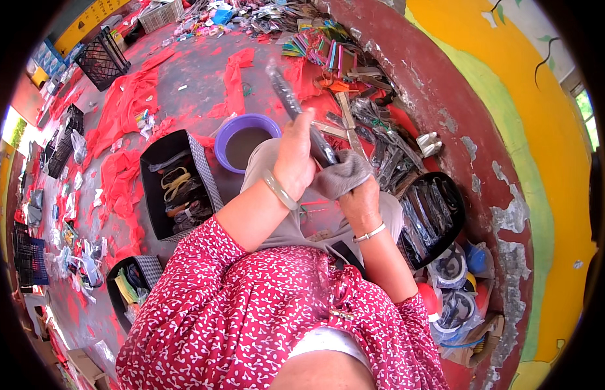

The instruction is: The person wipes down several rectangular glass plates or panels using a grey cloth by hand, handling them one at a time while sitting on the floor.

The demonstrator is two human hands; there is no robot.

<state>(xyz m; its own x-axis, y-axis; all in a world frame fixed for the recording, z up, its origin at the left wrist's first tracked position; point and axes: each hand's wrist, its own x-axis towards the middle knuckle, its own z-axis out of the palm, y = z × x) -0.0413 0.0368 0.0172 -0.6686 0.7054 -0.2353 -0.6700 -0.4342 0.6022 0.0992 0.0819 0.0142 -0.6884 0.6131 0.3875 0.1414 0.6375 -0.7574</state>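
My left hand (297, 153) is closed around the middle of a long, narrow, dark shiny object (286, 93), which slants up and away to the left. Its far end is blurred, and I cannot make out what kind of thing it is. A grey cloth (343, 174) is wrapped about the object's near end, gripped in my right hand (362, 205). Both hands are above my lap, close together. Beyond my left forearm sits a purple basin (220, 148) with murky water in it.
A black box (148, 195) with assorted goods stands left of my legs. On the right, another black container (460, 227) holds several dark plastic-wrapped items. A pile of dirty long things (387, 153) lies along the peeling wall (468, 146). Red cloth (123, 172) is strewn across the floor.
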